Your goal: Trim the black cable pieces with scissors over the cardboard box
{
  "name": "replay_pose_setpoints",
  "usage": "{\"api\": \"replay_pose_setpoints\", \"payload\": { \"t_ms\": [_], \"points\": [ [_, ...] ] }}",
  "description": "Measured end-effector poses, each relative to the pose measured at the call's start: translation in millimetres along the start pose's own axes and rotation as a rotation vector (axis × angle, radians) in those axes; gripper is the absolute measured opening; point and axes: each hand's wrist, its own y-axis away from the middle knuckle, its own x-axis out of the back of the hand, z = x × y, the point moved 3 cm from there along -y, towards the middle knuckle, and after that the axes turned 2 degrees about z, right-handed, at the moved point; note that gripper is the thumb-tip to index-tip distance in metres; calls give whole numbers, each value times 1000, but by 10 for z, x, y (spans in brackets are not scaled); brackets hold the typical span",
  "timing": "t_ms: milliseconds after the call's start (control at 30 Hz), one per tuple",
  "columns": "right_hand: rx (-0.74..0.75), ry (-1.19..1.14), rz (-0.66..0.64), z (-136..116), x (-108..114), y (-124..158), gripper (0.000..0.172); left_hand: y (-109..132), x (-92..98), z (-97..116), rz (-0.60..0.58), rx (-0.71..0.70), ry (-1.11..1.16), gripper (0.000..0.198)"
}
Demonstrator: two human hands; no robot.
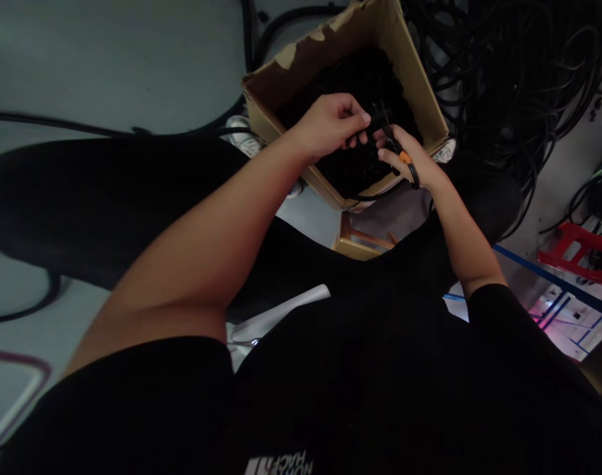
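While a cardboard box (331,59) full of black cable (360,72) sits on the floor (83,66), with a coiled cable heap (499,79) crowding its right edge, open room lies mostly to the left. Over the box, the right hand (410,161) grips orange-handled scissors (404,157) and the left hand (328,125) pinches a cable (375,122); blades (384,119) this close to the fingers (363,119) could nick skin if the cable slips.

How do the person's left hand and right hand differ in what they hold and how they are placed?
The left hand pinches a black cable; the right hand holds orange-trimmed scissors. The left hand reaches in from the side, the right hand from nearer the body. Both are above the cardboard box.
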Motion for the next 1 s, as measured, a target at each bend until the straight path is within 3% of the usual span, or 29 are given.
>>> {"api": "replay_pose_setpoints", "payload": {
  "t_ms": [200,400,567,800,1000],
  "points": [
    [-20,-38,34,-73,-42,-4,63,-12,-28,-24,-27,-16,-24,73],
    [-28,-38,19,-123,-35,-17,67,-42,-3,-92,-48,-46,-40,51],
    [-33,-37,12,12,-74,0,75,-66,24,-85,-77,-83,-77,42],
    [-39,-122,3,-6,-135,56,99,-97,83,-79,-14,-70,-129,60],
    [20,-32,-51,17,-114,8,97,-16,62,-22,-152,37,-99,56]
  ]
}}
